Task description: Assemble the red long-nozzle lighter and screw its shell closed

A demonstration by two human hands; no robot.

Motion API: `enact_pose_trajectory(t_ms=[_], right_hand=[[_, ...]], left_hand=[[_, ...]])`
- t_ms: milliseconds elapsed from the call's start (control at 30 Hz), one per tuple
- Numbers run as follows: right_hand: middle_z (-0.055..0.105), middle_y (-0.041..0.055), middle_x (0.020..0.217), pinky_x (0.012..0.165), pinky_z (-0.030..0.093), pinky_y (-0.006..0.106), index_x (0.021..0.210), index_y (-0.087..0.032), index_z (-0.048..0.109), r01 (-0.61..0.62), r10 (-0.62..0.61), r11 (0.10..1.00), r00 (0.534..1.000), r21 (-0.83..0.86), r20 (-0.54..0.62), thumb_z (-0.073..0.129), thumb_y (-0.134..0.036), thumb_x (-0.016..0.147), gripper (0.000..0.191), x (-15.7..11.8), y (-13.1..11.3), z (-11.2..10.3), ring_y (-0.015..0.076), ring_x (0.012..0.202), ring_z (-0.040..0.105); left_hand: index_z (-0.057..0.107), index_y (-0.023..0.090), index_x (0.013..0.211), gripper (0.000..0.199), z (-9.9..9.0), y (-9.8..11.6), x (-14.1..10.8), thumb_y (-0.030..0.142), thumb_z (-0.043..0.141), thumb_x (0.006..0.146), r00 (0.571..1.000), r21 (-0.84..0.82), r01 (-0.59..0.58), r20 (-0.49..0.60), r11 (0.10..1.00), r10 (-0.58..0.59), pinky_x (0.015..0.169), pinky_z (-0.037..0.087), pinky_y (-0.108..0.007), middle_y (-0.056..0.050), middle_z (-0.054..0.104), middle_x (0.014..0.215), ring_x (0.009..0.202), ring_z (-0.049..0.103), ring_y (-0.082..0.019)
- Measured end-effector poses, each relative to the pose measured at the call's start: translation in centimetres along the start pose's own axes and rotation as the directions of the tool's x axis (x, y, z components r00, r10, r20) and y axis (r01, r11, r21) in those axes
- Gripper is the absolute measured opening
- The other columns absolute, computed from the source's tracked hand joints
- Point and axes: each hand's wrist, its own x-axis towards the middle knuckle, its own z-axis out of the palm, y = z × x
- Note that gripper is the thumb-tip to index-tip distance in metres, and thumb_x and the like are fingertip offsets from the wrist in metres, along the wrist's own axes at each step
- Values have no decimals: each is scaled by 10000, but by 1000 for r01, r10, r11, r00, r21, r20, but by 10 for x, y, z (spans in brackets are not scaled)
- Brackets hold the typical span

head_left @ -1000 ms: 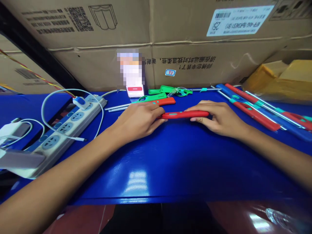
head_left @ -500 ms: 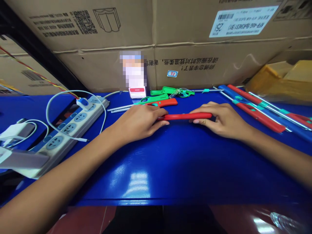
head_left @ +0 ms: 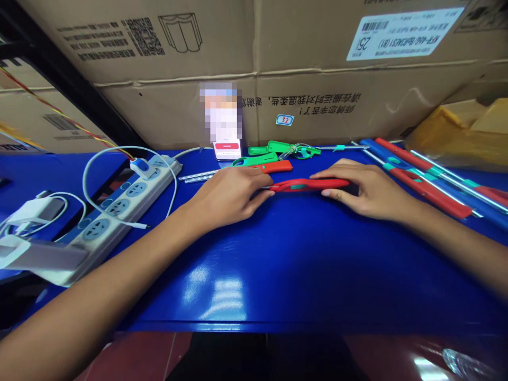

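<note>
A red long-necked lighter point(head_left: 311, 184) with a green trigger lies crosswise between my two hands, just above the blue tabletop. My left hand point(head_left: 234, 193) pinches it at the neck end, and the fingers cover most of the metal neck. Thumb below and fingers above, my right hand point(head_left: 357, 185) holds the butt of the red handle. Just behind my left hand are an orange-red lighter point(head_left: 280, 166) and a green lighter point(head_left: 260, 159), metal necks pointing left. Farther back, another green lighter point(head_left: 280, 146) lies by a tangle of clear and green pieces point(head_left: 299, 152).
Several red and blue lighters point(head_left: 428, 185) lie at the right, near a yellow package point(head_left: 448, 132). A lit phone point(head_left: 227, 148) leans against a cardboard box point(head_left: 309, 47). At left stand a power strip point(head_left: 119, 211), a white cable point(head_left: 85, 180) and chargers point(head_left: 43, 254).
The red lighter has rolled in my hands, so its trigger opening and green trigger now show. My right fingers have shifted slightly along the handle. The view has moved a little.
</note>
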Motion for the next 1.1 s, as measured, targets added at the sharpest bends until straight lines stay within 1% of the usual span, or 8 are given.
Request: enact_pose_trajectory(t_ms=[100,267,367,467,600,767,900,1100], right_hand=[[800,115,1274,1037,565,557,1420,-274,743,71,-75,993,996,-90,-38,742,-439,986,464,0,-14,5,357,1167,728],[768,134,1403,1132,522,573,1439,-253,710,152,-150,975,988,-164,22,704,-443,1036,445,8,-45,21,371,1297,698],[803,130,1303,1021,568,488,1321,-230,746,127,-105,971,988,-204,114,689,-435,1053,343,18,-55,28,350,1197,745],[822,94,1200,900,566,414,1226,-230,753,76,-49,979,988,-187,149,715,-424,1044,269,26,-59,34,314,1080,772],[817,110,1127,870,536,412,1138,-204,757,62,-40,972,994,-225,100,611,-434,1108,275,26,-59,42,314,1060,761],[808,111,1095,840,509,395,1143,-195,729,58,-52,966,998,-251,31,595,-396,1115,243,21,-59,51,300,1036,751],[796,113,1027,798,493,380,1116,-180,719,131,-139,939,990,-317,0,563,-315,1120,207,20,-56,60,281,961,732],[764,77,902,764,504,368,1053,-167,732,240,-284,907,955,-345,-83,588,-236,1095,165,19,-51,66,248,843,699]], left_hand=[[786,151,1099,317,1,8,1,290,503,1125,999,-2,17,38,1000,-17,777,558,-356,-94,788,957,883,769,-235],[796,145,1100,289,5,15,3,262,532,1105,996,-51,9,89,999,-5,815,579,-370,-102,805,991,918,774,-247],[794,137,1121,282,8,14,3,273,548,1107,996,-44,13,89,999,-9,818,583,-375,-99,797,988,922,770,-253],[790,138,1127,247,10,13,3,265,582,1092,997,-23,28,72,999,-26,820,592,-379,-100,792,995,930,771,-260],[773,131,1113,224,13,16,2,251,585,1091,998,-25,42,58,999,-40,839,612,-395,-109,792,1011,951,773,-269],[743,108,1123,236,11,23,2,204,528,1102,996,5,22,86,1000,-23,877,617,-411,-132,774,1055,999,763,-283],[735,97,1071,239,10,29,2,180,514,1104,990,53,46,128,998,-53,836,609,-404,-137,764,1029,950,760,-282],[754,106,1093,229,8,31,3,170,535,1104,987,75,40,152,996,-51,826,592,-381,-120,772,1016,951,762,-272]])
